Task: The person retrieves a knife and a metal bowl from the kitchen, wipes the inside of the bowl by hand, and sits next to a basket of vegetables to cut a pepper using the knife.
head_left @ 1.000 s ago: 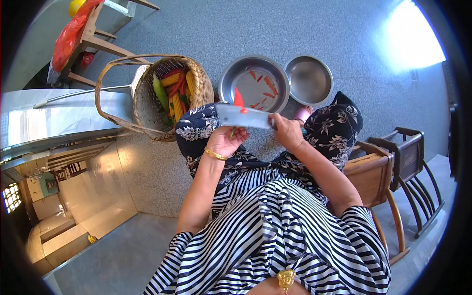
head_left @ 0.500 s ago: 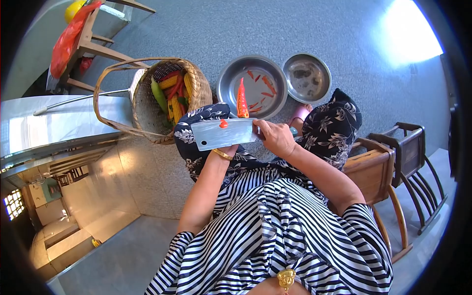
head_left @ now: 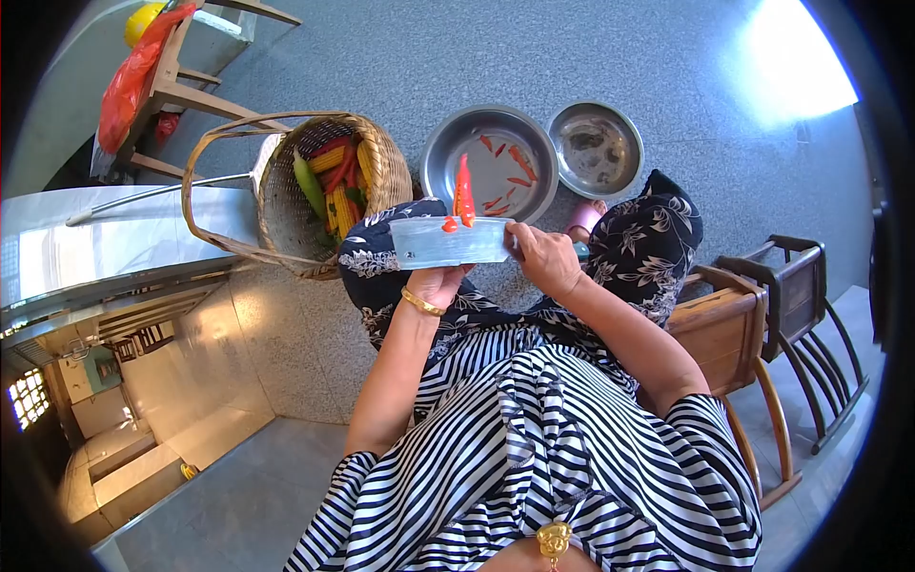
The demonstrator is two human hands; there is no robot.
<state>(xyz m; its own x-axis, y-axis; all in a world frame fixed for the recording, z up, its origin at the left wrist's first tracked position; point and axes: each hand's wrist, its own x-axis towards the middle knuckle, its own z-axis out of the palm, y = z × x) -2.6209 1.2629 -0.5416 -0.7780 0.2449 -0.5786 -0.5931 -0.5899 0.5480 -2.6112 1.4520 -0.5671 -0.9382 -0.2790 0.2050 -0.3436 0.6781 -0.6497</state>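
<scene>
My right hand point(head_left: 545, 257) is closed round the handle of a broad cleaver point(head_left: 438, 246), its wet blade lying across in front of me. Beneath the blade is my left hand point(head_left: 437, 286), fingers mostly hidden, with a gold bangle at the wrist. A red chili pepper point(head_left: 463, 186) points away from me past the blade's far edge, held by my left hand under the blade. Small cut red pieces point(head_left: 450, 225) sit at that edge. Beyond the pepper, a steel basin point(head_left: 440, 157) on the floor holds several strips of red chili.
A smaller steel bowl point(head_left: 624, 157) with a little liquid touches the basin. At left stands a wicker basket point(head_left: 389, 172) with corn point(head_left: 340, 212), red chilies and a green pepper point(head_left: 308, 184). Wooden chairs point(head_left: 717, 329) are at right; a red plastic bag point(head_left: 138, 81) hangs upper left.
The cleaver has shifted slightly right and away from me, its blade tilted more edge-on. Another red piece now shows at its far edge, and the pepper has moved slightly left.
</scene>
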